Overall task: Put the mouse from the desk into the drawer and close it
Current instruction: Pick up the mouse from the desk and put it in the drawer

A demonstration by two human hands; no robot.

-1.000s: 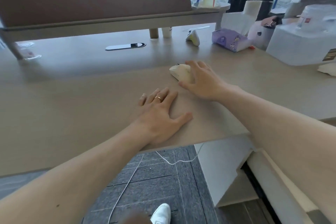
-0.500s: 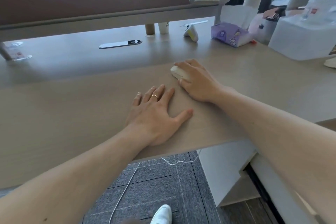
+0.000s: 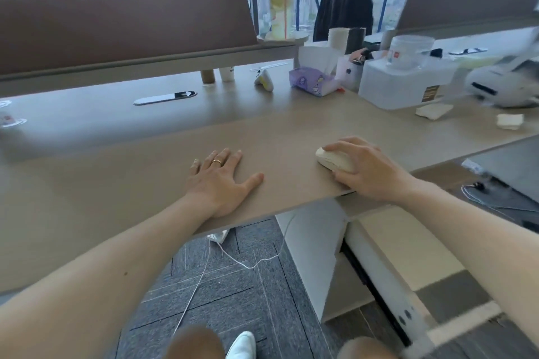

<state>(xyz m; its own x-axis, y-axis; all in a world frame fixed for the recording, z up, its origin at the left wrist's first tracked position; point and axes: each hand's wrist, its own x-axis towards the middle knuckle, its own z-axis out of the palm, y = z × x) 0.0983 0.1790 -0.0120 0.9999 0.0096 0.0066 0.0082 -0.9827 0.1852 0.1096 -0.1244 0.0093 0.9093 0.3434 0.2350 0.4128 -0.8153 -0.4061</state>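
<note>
Both hands rest on the desk [image 3: 116,172] at its near edge: the left hand [image 3: 220,182] lies flat, palm down, fingers spread and holding nothing, with a ring [image 3: 216,162] on one finger; the right hand [image 3: 367,169] is curled over the mouse [image 3: 332,160], gripping it from above. Along the far right edge stand a white box [image 3: 399,81] and, left of it, a purple tissue pack [image 3: 313,81]. The mouse is cream, sits just inside the near edge toward the near right corner, and only its front end shows beyond the fingers.
</note>
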